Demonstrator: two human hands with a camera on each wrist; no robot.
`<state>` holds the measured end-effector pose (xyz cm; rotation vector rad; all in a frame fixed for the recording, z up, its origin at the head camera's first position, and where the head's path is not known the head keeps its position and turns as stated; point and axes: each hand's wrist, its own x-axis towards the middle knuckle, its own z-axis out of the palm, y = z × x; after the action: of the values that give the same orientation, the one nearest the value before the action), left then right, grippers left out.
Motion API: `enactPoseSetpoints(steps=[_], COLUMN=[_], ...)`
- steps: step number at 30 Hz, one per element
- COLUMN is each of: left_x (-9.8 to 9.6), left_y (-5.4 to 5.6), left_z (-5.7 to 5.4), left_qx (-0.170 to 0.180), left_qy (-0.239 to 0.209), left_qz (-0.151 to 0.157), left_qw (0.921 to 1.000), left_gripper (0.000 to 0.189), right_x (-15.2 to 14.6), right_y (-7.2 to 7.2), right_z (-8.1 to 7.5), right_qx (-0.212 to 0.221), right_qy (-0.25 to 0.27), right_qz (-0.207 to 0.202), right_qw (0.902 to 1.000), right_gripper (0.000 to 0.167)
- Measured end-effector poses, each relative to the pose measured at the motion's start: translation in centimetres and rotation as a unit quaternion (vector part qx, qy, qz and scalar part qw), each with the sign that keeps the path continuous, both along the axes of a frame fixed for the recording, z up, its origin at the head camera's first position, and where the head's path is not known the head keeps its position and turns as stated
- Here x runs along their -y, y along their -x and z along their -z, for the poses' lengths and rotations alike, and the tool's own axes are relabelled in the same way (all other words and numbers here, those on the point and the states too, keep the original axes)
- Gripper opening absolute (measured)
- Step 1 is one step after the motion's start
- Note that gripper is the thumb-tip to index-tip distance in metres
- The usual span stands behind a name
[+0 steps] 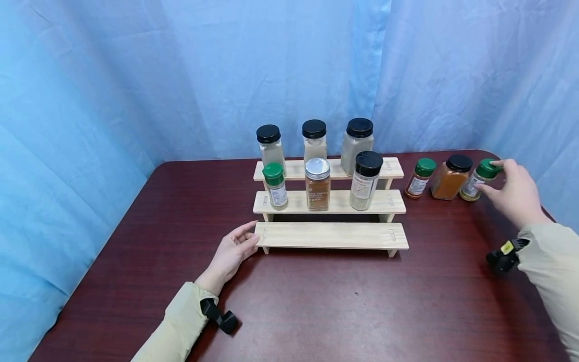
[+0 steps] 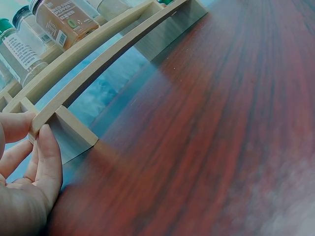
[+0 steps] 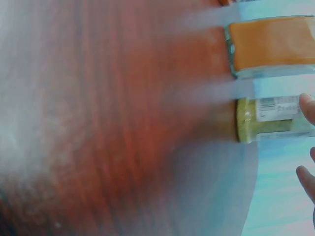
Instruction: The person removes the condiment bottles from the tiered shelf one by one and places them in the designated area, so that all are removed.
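My left hand [image 1: 231, 254] pinches the left end of the lowest step of a three-tier wooden rack [image 1: 330, 235], thumb above and fingers below in the left wrist view. Far to the right, my right hand [image 1: 517, 193] has its thumb and forefinger around the upper part of a green-capped spice jar [image 1: 471, 187] that stands on the table. The right wrist view shows its yellowish lower end and label [image 3: 268, 109], with the thumb over its side; its cap is outside that view. Beside it stand a black-capped jar of orange-brown powder [image 1: 449, 180] and another green-capped spice jar [image 1: 418, 182].
Three black-lidded jars [image 1: 315, 147] line the rack's top step. On the middle step are a green-capped jar [image 1: 278, 193], a silver-lidded red pepper jar [image 1: 318, 191] and a black-capped jar [image 1: 363, 188]. Blue curtains [image 1: 271, 65] surround the dark red table [image 1: 325, 301].
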<state>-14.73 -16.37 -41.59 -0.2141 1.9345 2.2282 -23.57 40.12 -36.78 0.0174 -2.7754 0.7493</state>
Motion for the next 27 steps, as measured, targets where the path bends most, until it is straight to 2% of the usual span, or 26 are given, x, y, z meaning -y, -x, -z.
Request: enactPoseSetpoints(steps=[5, 12, 17, 27], left_x=[0.0, 0.0, 0.0, -0.1], left_y=[-0.1, -0.1, 0.0, -0.1], left_z=[-0.1, -0.1, -0.1, -0.1], left_qx=[0.001, -0.002, -0.003, -0.003], left_qy=[0.003, 0.004, 0.005, 0.005], left_qz=[-0.001, 0.000, 0.001, -0.001], left_qw=[1.0000, 1.0000, 1.0000, 1.0000], left_gripper=[0.051, 0.051, 0.051, 0.051], right_x=[0.3, 0.8, 1.0, 1.6], right_y=[-0.3, -0.7, -1.5, -2.9], right_z=[-0.7, -1.5, -2.3, -2.9], right_qx=[-0.002, -0.018, -0.028, -0.045], right_qy=[0.010, 0.001, 0.004, 0.019], right_qz=[-0.006, 0.036, 0.046, 0.039], right_qw=[0.9999, 0.9992, 0.9985, 0.9980], right_gripper=[0.060, 0.058, 0.059, 0.059])
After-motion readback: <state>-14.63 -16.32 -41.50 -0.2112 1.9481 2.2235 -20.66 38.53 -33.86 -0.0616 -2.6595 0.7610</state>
